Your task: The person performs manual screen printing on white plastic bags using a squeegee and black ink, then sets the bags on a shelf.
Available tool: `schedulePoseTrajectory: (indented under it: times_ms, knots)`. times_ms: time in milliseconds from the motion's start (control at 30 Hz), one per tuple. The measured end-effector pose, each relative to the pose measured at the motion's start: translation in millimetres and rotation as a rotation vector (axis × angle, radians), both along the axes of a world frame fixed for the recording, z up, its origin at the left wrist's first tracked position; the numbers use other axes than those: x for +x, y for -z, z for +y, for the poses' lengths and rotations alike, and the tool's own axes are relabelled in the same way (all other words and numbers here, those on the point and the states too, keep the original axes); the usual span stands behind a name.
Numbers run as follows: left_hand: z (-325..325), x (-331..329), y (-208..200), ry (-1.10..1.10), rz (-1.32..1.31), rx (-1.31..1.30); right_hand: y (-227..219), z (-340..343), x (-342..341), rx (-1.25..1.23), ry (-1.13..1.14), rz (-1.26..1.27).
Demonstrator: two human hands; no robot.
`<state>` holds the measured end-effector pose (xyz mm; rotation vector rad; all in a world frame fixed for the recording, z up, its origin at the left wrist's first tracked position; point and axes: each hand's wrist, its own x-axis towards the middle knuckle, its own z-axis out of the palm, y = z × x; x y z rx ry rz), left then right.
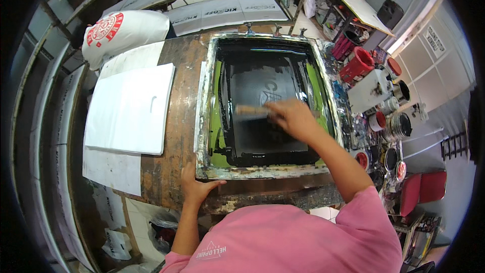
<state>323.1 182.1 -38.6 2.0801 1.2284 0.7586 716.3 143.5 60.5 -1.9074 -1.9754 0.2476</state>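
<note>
A screen-printing frame [201, 136] lies flat on the worn wooden table, its mesh [257, 78] coated with black ink and green along the sides. My right hand [293, 119] is closed round a squeegee [247, 109] with a wooden-looking handle, held crosswise over the middle of the screen; motion blurs it. Beneath it, dark lettering shows through the grey printing area. At the near left corner of the frame, my left hand [194, 184] rests with its thumb stretched out to the right and its fingers pointing away; it holds nothing that I can see.
A stack of white bags [126, 108] with cut-out handles lies left of the frame. Ink-stained tubs, a red bucket [356, 64] and open cans [399, 124] crowd the right side. Behind are racks with printed white sheets [222, 12]. Hinge clamps [277, 30] stand at the frame's far edge.
</note>
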Motion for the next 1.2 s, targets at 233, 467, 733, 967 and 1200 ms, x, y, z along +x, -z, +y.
schedulePoseTrajectory:
  times_ms: [233,467,733,967,1200]
  knots:
    - [7.3,2.9,-9.6,0.052,0.151,0.036,41.4,171.9,95.7,0.240,0.067,-0.328]
    - [10.4,1.2,-8.2,0.080,0.207,0.111,71.5,207.2,96.7,0.191,0.143,-0.349]
    - [8.2,0.0,-5.0,0.100,0.150,0.160,68.8,86.0,19.4,0.172,0.086,-0.275]
    - [7.0,-3.1,11.1,0.102,0.085,0.155,43.9,-40.4,-60.7,0.049,0.041,-0.196]
    - [2.0,4.9,-7.1,0.075,0.032,0.060,24.8,-82.8,-88.2,-0.094,0.074,-0.197]
